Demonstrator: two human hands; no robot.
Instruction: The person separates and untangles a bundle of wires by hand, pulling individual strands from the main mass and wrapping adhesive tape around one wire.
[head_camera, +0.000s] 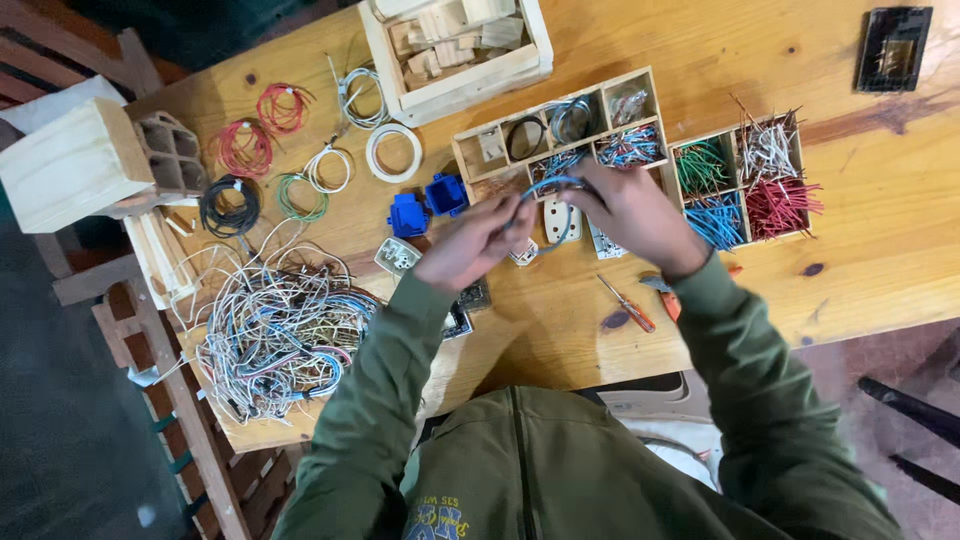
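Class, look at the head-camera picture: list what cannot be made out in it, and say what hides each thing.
- Blue wire: its ends, hidden inside the left hand and right hand.
- White socket: partly covered by the hands.
- Pliers: mostly under the right sleeve.
- Block box: top cut off by the picture's edge.

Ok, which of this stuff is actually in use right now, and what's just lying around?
In use:
left hand
right hand
blue wire, held between both hands

Lying about:
tangled wire pile
coiled wires
blue boxes
screwdriver
tray of cut wires
box of wooden blocks
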